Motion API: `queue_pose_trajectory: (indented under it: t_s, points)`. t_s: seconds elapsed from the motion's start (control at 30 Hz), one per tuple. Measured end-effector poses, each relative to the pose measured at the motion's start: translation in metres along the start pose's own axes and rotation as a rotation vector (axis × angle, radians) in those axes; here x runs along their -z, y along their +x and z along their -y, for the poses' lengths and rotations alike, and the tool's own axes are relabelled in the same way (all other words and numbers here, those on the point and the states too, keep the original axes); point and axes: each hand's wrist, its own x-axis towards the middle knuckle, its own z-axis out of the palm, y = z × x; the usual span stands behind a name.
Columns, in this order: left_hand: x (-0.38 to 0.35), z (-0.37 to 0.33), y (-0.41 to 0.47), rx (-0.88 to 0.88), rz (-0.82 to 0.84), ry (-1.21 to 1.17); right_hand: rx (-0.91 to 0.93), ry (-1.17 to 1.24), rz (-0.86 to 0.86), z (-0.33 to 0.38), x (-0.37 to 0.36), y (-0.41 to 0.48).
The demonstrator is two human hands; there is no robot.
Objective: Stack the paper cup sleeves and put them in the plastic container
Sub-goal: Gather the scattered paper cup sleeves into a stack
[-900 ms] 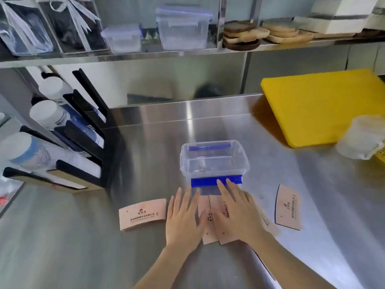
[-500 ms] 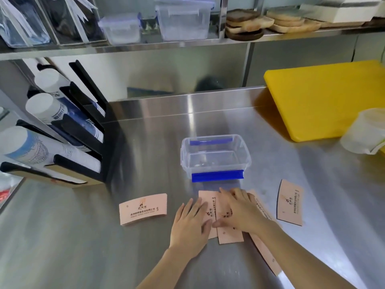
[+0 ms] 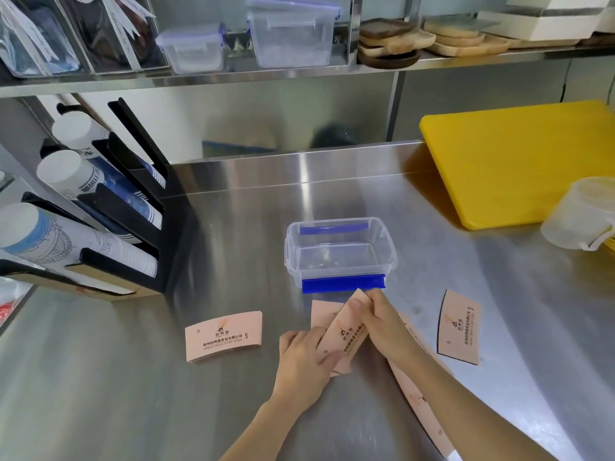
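Note:
A clear plastic container [image 3: 341, 251] with blue clips stands open and empty mid-counter. Just in front of it, both hands hold one pink paper cup sleeve [image 3: 346, 334] tilted off the counter: my right hand [image 3: 379, 321] pinches its far end, my left hand [image 3: 306, 357] grips its near end. Another pink sleeve [image 3: 321, 316] lies flat under it. A further sleeve [image 3: 223, 336] lies to the left, one [image 3: 459, 327] to the right, and one [image 3: 419, 397] runs partly hidden under my right forearm.
A black rack of paper cups [image 3: 100, 227] stands at the left. A yellow cutting board [image 3: 519, 164] and a translucent measuring jug [image 3: 582, 214] sit at the right. A steel shelf [image 3: 233, 78] above holds lidded boxes and wooden trays.
Both hands were pressed flat on the overlapping sleeves; now they have picked one sleeve up between them and hold it tilted. The view has shifted slightly down.

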Motion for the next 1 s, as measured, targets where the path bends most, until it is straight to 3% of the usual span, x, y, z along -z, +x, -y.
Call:
queue_pose_trajectory:
  t_s: [0.13,0.27,0.43,0.67,0.8,0.9,1.0]
  points:
    - [0.013,-0.003,0.003,0.142,-0.075,-0.341,0.062,-0.011,-0.026,-0.002,0.003,-0.004]
    - [0.03,-0.002,0.004,0.158,-0.225,-0.426,0.134,-0.114,0.031,-0.004,0.006,-0.004]
    - [0.036,0.005,-0.001,0.21,-0.279,-0.43,0.241,-0.397,0.107,-0.007,0.0,-0.002]
    - [0.037,0.013,-0.01,0.312,-0.448,-0.491,0.249,-0.829,0.407,0.006,-0.012,-0.017]
    - [0.039,0.014,-0.008,0.332,-0.488,-0.484,0.358,-1.11,0.26,0.015,-0.03,-0.019]
    - [0.04,0.013,-0.006,0.352,-0.495,-0.486,0.386,-1.095,0.216,0.025,-0.04,-0.015]
    - [0.044,0.013,-0.004,0.357,-0.484,-0.501,0.45,-1.04,0.291,0.024,-0.036,0.003]
